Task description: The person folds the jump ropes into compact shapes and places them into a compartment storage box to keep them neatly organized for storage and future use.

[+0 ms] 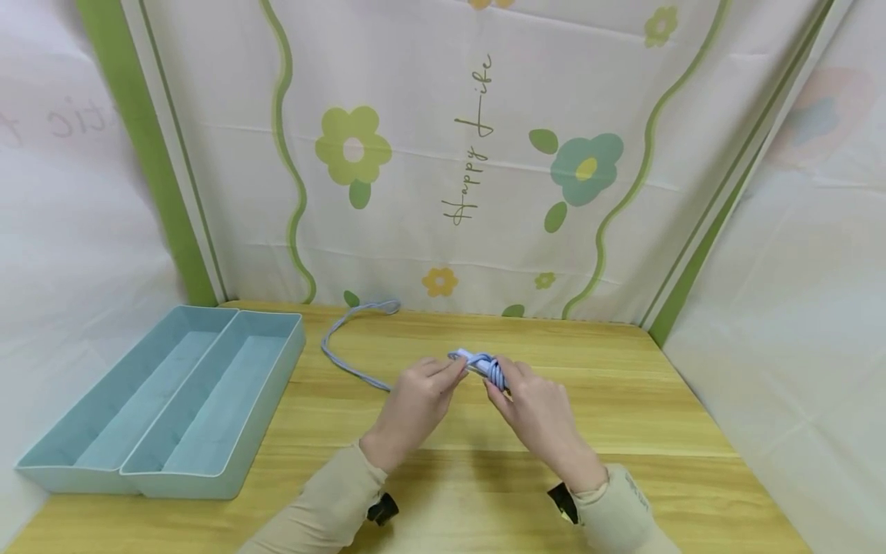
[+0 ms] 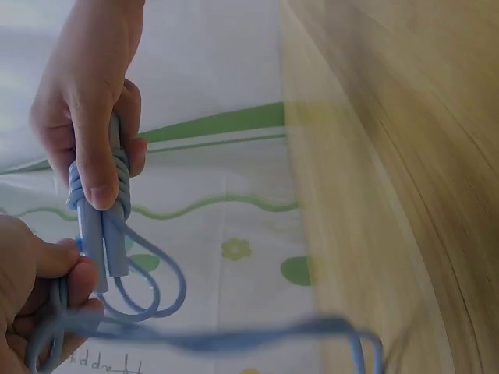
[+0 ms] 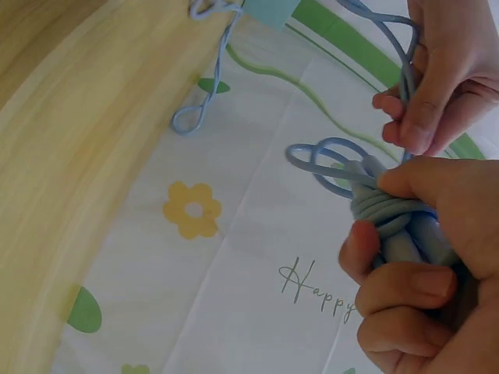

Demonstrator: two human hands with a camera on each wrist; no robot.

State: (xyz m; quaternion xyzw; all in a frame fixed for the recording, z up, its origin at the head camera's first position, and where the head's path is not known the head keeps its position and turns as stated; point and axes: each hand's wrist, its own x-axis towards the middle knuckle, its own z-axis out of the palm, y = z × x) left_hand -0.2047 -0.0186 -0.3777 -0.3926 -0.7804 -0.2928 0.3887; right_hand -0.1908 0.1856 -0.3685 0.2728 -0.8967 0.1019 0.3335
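A light blue jump rope has its two handles lying side by side, with cord wound several times round them. My right hand grips this wrapped bundle, thumb pressed along it in the left wrist view. Between the thumb and fingers of my left hand is a doubled length of cord, close beside the handle ends. Small loops of cord stick out near the handle ends in the right wrist view. From the left hand, the remaining cord trails over the table to a looped end near the back edge.
A pale blue tray with two long compartments stands at the left of the wooden table. White curtains with printed flowers rise behind the table and on both sides.
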